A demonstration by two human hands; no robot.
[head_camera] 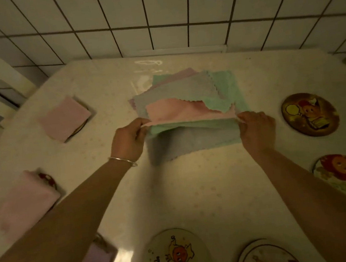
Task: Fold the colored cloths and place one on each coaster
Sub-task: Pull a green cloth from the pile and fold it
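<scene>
Currently stretched between left hand (128,139) and right hand (254,128): pink cloth (172,112), corners pinched, above cloth pile (190,137) on tabletop (197,193).

White tiled wall (174,11) behind a dimly lit table (196,182)
</scene>
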